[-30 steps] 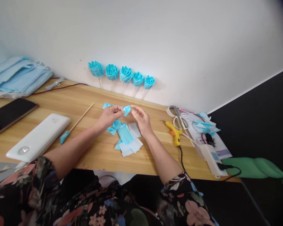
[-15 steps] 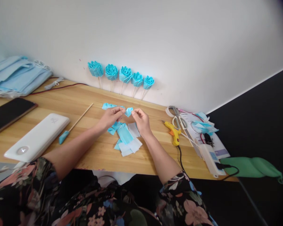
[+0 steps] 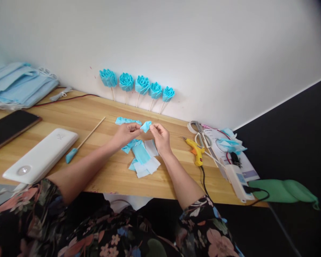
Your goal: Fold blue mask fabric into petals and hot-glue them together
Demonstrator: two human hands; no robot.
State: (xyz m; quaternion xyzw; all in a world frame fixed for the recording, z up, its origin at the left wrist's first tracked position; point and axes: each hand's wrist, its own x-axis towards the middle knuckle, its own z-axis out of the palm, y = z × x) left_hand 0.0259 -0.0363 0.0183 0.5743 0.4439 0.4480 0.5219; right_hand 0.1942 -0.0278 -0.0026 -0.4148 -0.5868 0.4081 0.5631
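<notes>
A small folded piece of blue mask fabric (image 3: pixel 146 126) is pinched between my two hands above the table. My left hand (image 3: pixel 128 134) grips its left corner, and my right hand (image 3: pixel 161 137) holds its right side between thumb and finger. Beneath my hands lie loose blue and white fabric pieces (image 3: pixel 143 155), overlapping one another. Just behind my left hand is a row of folded blue pieces (image 3: pixel 124 120). To the left rests a wooden stick (image 3: pixel 91 132) with a blue wrapped tip (image 3: pixel 71 155).
Several blue fabric roses (image 3: pixel 126 82) on sticks lean against the wall. At left are stacked masks (image 3: pixel 18 84), a phone (image 3: pixel 12 130) and a white power bank (image 3: pixel 44 155). A yellow glue gun (image 3: pixel 196 150), scissors (image 3: pixel 202 137), a power strip (image 3: pixel 238 182) and a green pouch (image 3: pixel 283 190) lie at right.
The fingers of my left hand have shifted along the blue piece, which now shows wider and turned between my hands. My right hand has barely moved.
</notes>
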